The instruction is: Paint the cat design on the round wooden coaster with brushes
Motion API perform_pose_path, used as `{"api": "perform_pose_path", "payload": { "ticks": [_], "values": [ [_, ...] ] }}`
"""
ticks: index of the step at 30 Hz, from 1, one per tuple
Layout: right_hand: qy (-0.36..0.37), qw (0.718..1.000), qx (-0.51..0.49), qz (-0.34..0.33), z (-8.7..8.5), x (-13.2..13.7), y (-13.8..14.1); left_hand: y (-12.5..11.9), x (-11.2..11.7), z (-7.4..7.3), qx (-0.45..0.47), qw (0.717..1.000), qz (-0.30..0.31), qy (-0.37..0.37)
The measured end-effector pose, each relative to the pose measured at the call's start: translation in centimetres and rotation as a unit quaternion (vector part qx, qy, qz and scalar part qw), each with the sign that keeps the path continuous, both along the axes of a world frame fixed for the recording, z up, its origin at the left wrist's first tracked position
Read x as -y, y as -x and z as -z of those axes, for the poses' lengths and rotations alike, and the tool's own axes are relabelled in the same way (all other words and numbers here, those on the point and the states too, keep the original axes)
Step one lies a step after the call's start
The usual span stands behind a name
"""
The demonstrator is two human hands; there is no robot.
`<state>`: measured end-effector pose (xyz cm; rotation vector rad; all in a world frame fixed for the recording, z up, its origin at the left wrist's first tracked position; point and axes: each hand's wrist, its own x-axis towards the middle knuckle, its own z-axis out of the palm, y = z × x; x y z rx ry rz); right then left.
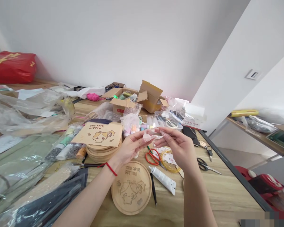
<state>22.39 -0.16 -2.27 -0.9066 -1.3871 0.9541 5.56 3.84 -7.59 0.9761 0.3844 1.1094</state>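
Note:
My left hand [132, 145] and my right hand [178, 143] are raised over the table, fingertips pinched close together. Between them is a small crumpled, whitish see-through piece [147, 136] that looks like thin plastic; its contents, if any, are too small to tell. Below lies a round wooden board [132, 189] with a kitten outline and lettering. A white tube [163, 180] and a black pen [153, 190] rest to its right. Orange-handled scissors [152, 157] and a coil of golden wire [168, 161] lie beneath the hands.
A brown card with a kitten drawing [104, 135] tops a stack of wooden discs [101, 155]. Bagged bottles [66, 143] and plastic packets crowd the left. Open cardboard boxes [151, 97] stand behind. Black scissors [207, 165] lie near the table's right edge.

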Motion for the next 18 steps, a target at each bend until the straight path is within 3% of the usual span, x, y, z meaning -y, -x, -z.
{"api": "perform_pose_path", "payload": {
  "ticks": [4,10,18],
  "values": [
    [0.013,0.999,0.021,0.04,0.0,0.1,-0.3,0.2,0.3,-0.8,-0.012,0.999,-0.032,-0.015],
    [0.034,0.992,0.046,0.11,0.0,0.0,-1.1,0.5,0.2,-0.9,-0.022,0.997,-0.058,-0.038],
    [0.078,0.991,0.043,0.1,-0.2,0.0,-1.3,0.4,0.4,-1.5,0.029,0.997,-0.073,-0.015]
  ]
}}
